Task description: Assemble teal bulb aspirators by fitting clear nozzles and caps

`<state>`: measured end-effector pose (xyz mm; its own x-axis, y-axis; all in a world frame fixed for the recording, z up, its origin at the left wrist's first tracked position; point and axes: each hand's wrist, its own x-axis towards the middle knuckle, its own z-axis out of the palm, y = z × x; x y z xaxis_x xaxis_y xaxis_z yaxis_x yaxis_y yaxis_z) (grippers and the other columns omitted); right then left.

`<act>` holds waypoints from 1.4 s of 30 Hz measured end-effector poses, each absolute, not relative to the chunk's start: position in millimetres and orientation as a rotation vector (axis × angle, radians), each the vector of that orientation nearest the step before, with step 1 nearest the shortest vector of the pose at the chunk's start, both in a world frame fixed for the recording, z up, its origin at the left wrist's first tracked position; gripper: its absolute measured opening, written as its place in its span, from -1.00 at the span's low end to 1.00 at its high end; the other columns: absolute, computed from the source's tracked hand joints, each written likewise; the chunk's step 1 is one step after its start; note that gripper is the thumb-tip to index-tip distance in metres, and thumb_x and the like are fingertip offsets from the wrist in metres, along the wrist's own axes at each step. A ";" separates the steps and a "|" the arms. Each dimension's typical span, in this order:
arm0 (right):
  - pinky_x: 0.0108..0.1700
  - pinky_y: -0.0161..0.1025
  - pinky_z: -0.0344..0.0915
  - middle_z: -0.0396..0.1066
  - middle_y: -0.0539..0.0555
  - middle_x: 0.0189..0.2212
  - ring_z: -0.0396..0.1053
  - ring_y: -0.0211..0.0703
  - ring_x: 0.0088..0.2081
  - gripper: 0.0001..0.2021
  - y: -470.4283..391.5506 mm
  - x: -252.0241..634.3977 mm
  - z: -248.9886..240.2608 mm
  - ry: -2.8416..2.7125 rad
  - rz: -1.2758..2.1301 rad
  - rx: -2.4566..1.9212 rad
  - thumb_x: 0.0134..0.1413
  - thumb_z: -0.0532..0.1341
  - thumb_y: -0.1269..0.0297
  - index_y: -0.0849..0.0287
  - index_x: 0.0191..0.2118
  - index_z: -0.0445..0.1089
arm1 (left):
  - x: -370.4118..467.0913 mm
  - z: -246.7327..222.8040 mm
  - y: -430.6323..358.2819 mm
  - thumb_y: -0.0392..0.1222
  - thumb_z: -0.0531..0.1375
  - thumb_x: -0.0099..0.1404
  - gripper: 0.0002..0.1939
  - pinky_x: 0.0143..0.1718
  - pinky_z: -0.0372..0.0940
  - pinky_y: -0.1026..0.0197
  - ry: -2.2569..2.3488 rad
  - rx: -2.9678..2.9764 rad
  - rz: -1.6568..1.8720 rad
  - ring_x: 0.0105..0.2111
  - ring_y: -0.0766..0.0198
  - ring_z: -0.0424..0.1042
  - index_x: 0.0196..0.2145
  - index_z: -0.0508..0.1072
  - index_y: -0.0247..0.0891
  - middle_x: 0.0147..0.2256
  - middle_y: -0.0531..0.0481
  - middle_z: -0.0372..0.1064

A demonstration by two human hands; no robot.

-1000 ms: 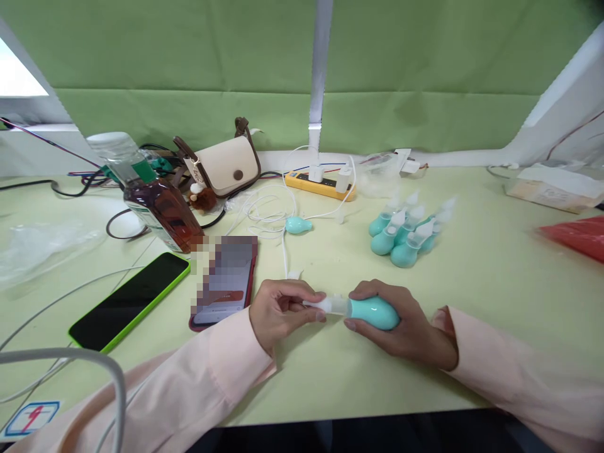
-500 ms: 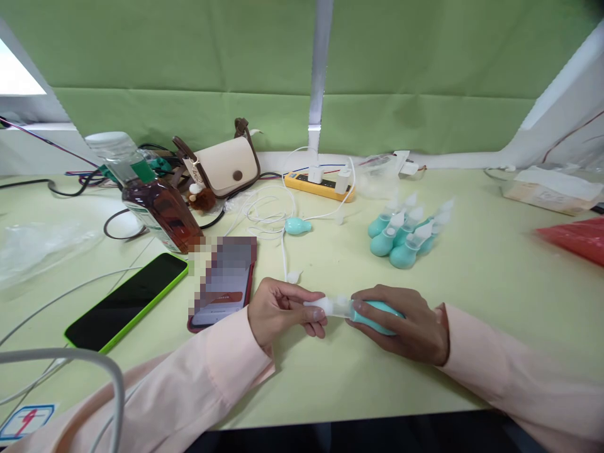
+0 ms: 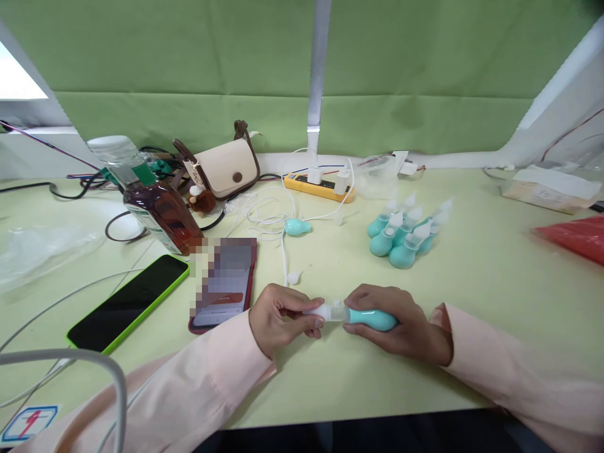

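Note:
Between my hands lies a nasal aspirator with a teal squeeze bulb (image 3: 375,319) and a clear collar (image 3: 337,312), held level just above the table or on it; I cannot tell which. My left hand (image 3: 283,318) pinches its whitish tip at the left end. My right hand (image 3: 401,318) is closed around the bulb, thumb and forefinger near the collar. Several similar aspirators (image 3: 403,251) stand grouped beyond my right hand, tips up. A loose teal bulb (image 3: 297,227) lies farther back, and a small whitish tip (image 3: 294,277) rests beyond my left hand.
On the left are a green-edged phone (image 3: 129,305), a red-cased phone (image 3: 224,296) and a tilted bottle of brown liquid (image 3: 163,211). Behind them sit a cream handbag (image 3: 226,167) and a yellow power strip (image 3: 325,187) with white cables. A red bag (image 3: 578,236) lies at right.
My right hand's fingers have shifted on the bulb towards the collar, uncovering more of its top. My left hand stays on the tip, slightly lower.

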<state>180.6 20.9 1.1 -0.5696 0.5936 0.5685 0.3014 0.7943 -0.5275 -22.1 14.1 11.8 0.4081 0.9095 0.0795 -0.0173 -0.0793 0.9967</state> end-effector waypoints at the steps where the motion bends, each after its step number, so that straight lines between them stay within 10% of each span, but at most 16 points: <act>1: -0.38 -0.31 0.29 0.38 0.03 -0.42 0.36 -0.23 -0.37 -0.76 21.8 180.4 1.2 -2.186 0.521 -0.659 -0.13 0.21 0.38 0.09 -0.27 0.20 | -22.2 12.9 14.4 -0.30 0.25 -0.04 -0.87 -0.61 0.32 0.29 0.857 1.470 0.939 -0.65 0.31 0.37 -0.49 0.52 -0.44 -0.64 -0.11 0.42; 13: -0.40 -0.31 0.24 0.33 0.02 -0.45 0.29 -0.27 -0.44 -0.79 22.8 177.4 13.0 -2.213 0.720 -0.800 -0.10 0.18 0.33 0.17 -0.25 0.27 | -20.0 10.6 13.1 -0.35 0.30 -0.14 -0.74 -0.51 0.24 0.30 0.910 1.497 1.039 -0.53 0.32 0.32 -0.39 0.52 -0.39 -0.56 -0.05 0.39; 24: -0.23 -0.10 0.26 0.36 0.05 -0.43 0.29 -0.14 -0.31 -0.72 33.7 183.8 12.2 -2.209 0.221 -0.593 -0.23 0.23 0.43 0.14 -0.28 0.25 | -17.6 3.3 7.9 -0.34 0.25 -0.06 -0.60 -0.39 0.31 0.22 0.863 1.422 1.080 -0.48 0.30 0.38 -0.18 0.41 -0.35 -0.41 -0.08 0.40; 42: -0.59 -0.35 0.25 0.29 0.03 -0.40 0.24 -0.32 -0.57 -0.61 67.9 199.1 -0.1 -1.645 0.328 -1.250 -0.22 0.24 0.24 0.14 -0.21 0.12 | -17.7 -3.0 11.5 -0.39 0.05 0.08 -0.82 -0.57 0.25 0.29 1.179 1.993 1.167 -0.57 0.35 0.30 -0.45 0.46 -0.35 -0.53 -0.05 0.37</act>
